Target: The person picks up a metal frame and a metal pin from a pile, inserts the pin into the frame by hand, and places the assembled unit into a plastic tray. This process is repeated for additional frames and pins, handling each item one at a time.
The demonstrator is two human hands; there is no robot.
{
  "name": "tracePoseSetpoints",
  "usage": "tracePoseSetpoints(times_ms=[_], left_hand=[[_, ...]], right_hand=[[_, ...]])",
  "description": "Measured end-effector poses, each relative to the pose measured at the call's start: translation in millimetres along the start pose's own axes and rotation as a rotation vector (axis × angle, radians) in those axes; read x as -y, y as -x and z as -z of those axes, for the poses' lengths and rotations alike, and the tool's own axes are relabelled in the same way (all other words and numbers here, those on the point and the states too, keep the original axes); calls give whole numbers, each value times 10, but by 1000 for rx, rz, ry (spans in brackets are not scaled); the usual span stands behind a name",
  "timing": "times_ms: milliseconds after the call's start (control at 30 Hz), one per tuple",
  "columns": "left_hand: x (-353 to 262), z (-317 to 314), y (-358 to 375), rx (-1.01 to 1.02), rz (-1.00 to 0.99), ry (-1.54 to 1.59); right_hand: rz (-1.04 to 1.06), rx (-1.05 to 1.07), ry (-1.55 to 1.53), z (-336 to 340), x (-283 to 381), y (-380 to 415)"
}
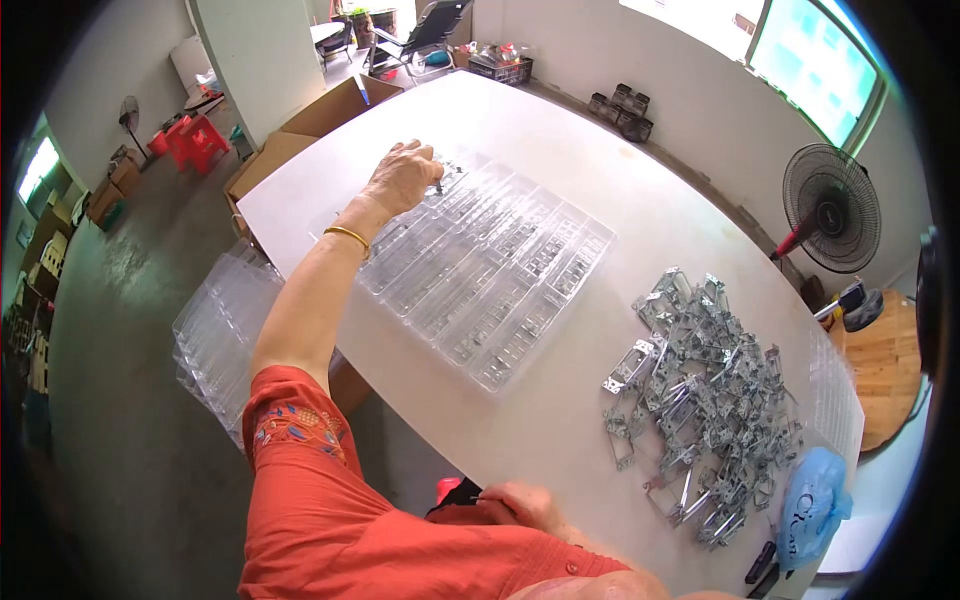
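Note:
My left hand [405, 178] reaches over the far left part of a clear plastic tray [400, 322], its fingers closed on a small metal bracket [440, 184]. Long compartments divide the tray, and several hold rows of metal brackets [515, 235]. My right hand [525, 505] is low at the table's near edge, close to my body. Its fingers are curled, with a thin dark bit showing at the tips; what it holds is not clear. Right of the tray lies a large loose pile of metal brackets [710, 400].
Stacked clear trays [225, 330] stand beside the white table [600, 150] on the left, near an open cardboard box [320, 110]. A blue plastic bag [812, 505] sits at the right edge. A black fan [830, 210] stands beyond the table.

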State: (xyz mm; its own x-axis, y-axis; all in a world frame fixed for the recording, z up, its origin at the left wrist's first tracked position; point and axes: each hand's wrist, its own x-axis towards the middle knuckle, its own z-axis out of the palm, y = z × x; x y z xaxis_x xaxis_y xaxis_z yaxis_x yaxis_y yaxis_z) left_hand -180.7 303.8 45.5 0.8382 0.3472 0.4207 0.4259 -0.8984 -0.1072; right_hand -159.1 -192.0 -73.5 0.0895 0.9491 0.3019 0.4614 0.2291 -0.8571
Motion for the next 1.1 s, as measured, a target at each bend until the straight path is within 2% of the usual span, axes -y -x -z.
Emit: tracePoseSetpoints(times_ms=[267, 433, 600, 667, 767, 900, 967, 1033, 1100], left_hand=[[56, -295, -138, 100, 2, -61], [52, -376, -120, 112, 24, -63], [-75, -191, -110, 41, -27, -137], [-236, -50, -103, -109, -87, -28], [-852, 430, -62, -177, -149, 72], [-1862, 1070, 170, -345, -292, 478], [-2263, 1344, 358, -441, -374, 609], [-2566, 1494, 577, -545, -421, 847], [-2712, 1853, 729, -438, -531, 1033]], right_hand=[[-125, 20, -77, 9, 31, -13], [-130, -7, -96, 3, 57, -15], [-211, -35, -92, -1, 58, 47], [-140, 16, -124, 39, 72, 21], [-130, -16, -154, 26, 56, 42], [-83, -29, -187, 61, 26, 61], [-100, 88, -238, 112, 25, 96], [-75, 90, -177, 158, 18, 154], [-49, 103, -114, 202, 16, 233]])
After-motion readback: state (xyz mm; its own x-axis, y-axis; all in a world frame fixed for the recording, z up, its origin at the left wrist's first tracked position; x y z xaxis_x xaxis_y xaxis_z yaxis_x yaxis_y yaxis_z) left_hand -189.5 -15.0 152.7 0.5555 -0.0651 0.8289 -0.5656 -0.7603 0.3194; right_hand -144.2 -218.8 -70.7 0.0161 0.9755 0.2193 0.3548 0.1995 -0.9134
